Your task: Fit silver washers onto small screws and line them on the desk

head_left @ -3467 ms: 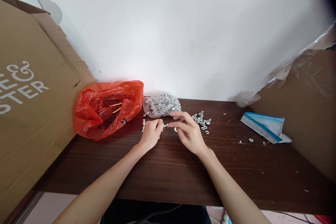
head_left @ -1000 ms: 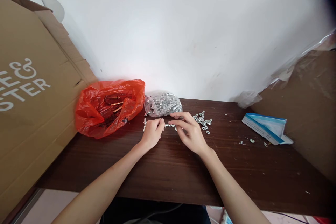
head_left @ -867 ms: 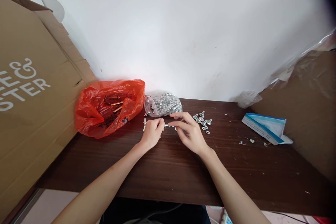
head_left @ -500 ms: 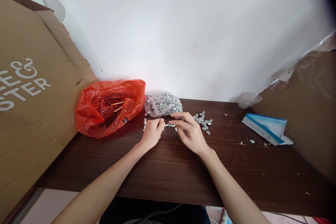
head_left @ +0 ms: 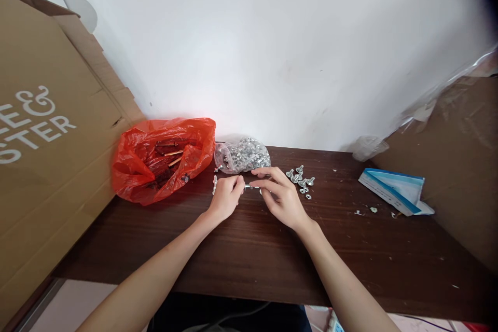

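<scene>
While I close the left hand (head_left: 227,197) in a tight pinch on one end of a metal bolt (head_left: 248,187), the bolt lies roughly level between both hands, above the brown tabletop (head_left: 241,259). Taking the bolt as clock centre, with 12 toward the white wall (head_left: 241,62), I have the left hand at 9 o'clock and the right hand (head_left: 282,197) at 3 to 4 o'clock. I extend and part the right hand's fingers; one fingertip is at the free end of the bolt. Its thumb is hidden, so I cannot tell whether that hand grips the bolt.

At 12 o'clock, a clear plastic bag (head_left: 249,154) filled with small metal hardware is near both hands. At 10 o'clock, an open red plastic bag (head_left: 130,179) holds long, thin parts. Loose bolts (head_left: 299,178) form a cluster between 2 and 3 o'clock, beyond the right hand, with loose nuts (head_left: 308,196) just beside them at 3 o'clock. Well apart, also at 3 o'clock, I see a blue-and-white packet (head_left: 391,189).
</scene>
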`<action>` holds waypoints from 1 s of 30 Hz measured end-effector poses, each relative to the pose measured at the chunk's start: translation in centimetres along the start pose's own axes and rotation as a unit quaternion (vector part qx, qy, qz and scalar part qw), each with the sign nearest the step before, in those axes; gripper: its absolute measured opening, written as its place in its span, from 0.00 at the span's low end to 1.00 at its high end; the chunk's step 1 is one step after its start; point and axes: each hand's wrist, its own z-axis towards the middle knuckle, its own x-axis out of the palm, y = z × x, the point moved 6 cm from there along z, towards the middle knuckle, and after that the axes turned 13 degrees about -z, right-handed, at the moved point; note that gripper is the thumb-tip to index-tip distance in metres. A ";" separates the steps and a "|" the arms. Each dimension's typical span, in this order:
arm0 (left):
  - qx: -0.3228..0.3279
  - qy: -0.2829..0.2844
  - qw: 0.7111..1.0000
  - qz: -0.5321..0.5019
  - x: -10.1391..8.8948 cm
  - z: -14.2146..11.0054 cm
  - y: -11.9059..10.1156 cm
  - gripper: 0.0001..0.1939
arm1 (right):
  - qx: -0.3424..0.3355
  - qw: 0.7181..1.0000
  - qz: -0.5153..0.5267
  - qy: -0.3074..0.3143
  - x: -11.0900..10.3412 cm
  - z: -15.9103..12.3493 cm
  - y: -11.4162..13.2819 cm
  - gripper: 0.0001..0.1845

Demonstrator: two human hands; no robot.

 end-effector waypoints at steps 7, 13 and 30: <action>0.001 -0.004 1.000 0.004 -0.1 0.0 0.1 0.20 | -0.013 1.000 0.009 0.002 0.0 -0.1 0.1 0.20; -0.011 -0.005 1.000 -0.019 0.0 0.0 0.2 0.20 | 0.003 1.000 0.000 -0.001 -0.1 0.0 -0.2 0.21; -0.008 0.004 1.000 0.014 0.3 -0.1 0.6 0.21 | 0.227 0.942 0.174 0.176 4.0 -0.8 -2.4 0.24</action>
